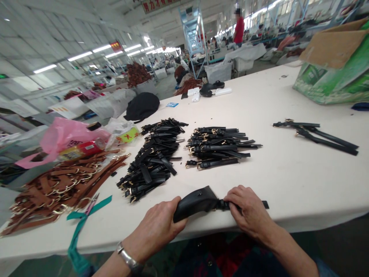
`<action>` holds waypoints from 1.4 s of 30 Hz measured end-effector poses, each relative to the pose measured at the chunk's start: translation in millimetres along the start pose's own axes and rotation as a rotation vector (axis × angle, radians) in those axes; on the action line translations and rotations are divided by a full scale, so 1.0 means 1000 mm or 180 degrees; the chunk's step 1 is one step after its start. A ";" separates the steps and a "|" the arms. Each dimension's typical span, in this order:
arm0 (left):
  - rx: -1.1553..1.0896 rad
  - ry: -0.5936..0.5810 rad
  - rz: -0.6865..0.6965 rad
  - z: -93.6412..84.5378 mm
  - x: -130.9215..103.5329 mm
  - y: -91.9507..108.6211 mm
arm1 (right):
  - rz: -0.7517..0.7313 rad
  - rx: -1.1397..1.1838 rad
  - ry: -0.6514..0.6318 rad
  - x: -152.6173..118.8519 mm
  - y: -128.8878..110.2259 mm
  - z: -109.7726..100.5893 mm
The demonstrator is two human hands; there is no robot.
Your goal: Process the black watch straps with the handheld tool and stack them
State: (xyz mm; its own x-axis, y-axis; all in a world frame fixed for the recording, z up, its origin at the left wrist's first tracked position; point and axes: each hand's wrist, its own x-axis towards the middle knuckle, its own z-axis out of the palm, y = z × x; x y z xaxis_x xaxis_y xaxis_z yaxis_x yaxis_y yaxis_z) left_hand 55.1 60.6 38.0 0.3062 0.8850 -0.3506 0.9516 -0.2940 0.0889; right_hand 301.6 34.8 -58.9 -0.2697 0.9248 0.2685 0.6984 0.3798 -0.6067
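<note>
A black leather strap (197, 203) with a wide, curved end spans the space between my hands at the table's front edge. My left hand (163, 219) is closed round its wide end. Farther right, my right hand (245, 206) has its fingers pressed on the narrow buckle part, and a dark tip sticks out beyond them. Just past my hands lie a heap of black buckled straps (152, 157) and, to its right, a second pile of black straps (219, 146).
Brown straps with gold rings (57, 188) cover the left, beside scissors (91, 204) with teal ribbon and a pink bag (69, 136). Loose black straps (319, 134) lie right. A green box (331, 77) stands at the back right; a person in red (239, 29) stands beyond.
</note>
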 end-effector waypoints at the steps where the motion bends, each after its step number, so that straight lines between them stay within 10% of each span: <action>1: -0.0011 0.0000 0.0009 0.001 0.001 0.000 | 0.0008 -0.0015 -0.0032 0.000 -0.001 0.000; 13: 0.0195 -0.0111 -0.0051 -0.017 -0.009 -0.005 | 0.0194 0.0089 -0.0178 0.005 0.001 0.003; 42: 0.0980 -0.0444 0.0393 -0.043 -0.001 0.053 | 0.0111 0.0394 -0.0119 -0.007 0.011 -0.013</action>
State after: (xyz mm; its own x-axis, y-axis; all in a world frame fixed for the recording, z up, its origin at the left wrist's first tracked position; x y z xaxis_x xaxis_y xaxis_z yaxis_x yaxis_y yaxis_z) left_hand 106.5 59.7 83.3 0.3918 0.7845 -0.4806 0.8492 -0.5094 -0.1392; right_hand 319.8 31.8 -57.3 -0.2728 0.9368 0.2190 0.6212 0.3454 -0.7035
